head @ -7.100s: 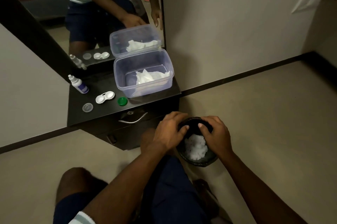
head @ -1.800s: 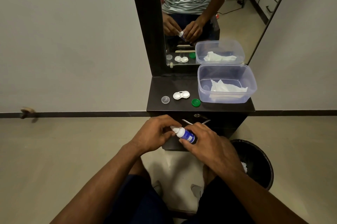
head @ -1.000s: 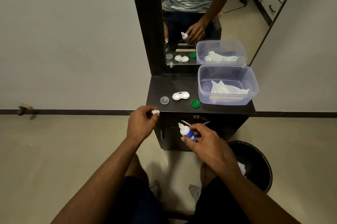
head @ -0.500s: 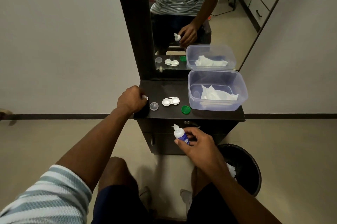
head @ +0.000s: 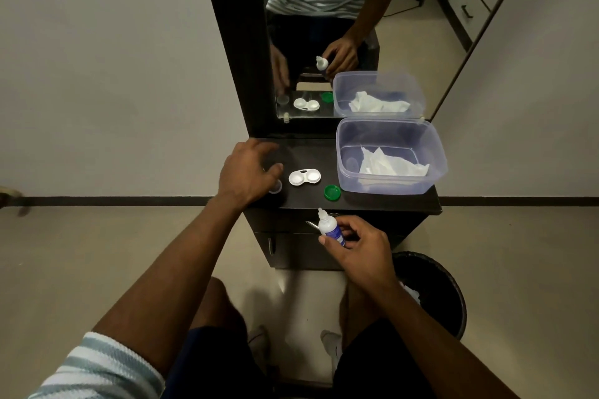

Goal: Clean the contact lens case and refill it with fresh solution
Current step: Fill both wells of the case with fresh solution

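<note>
The white twin-well contact lens case [head: 304, 177] lies open on the dark dresser top [head: 311, 152], with no lids on it. A green lid [head: 332, 192] rests to its right and a clear lid [head: 276, 186] to its left. My left hand [head: 248, 176] hovers over the top's left end beside the clear lid, fingers spread, nothing visible in it. Below the front edge, my right hand [head: 356, 246] grips the small blue-labelled solution bottle [head: 329, 227], uncapped, with its white nozzle pointing up. I cannot see the bottle's cap.
A clear plastic tub [head: 389, 186] holding white tissue [head: 389, 165] fills the top's right half. A mirror [head: 324, 41] stands behind. A black bin [head: 453, 301] with crumpled tissue stands on the floor at the right. A drawer handle sits under the bottle.
My left hand carried the small white cap from the bottle to the dresser's left end and has opened there. The right hand has kept the bottle nearly still below the front edge.
</note>
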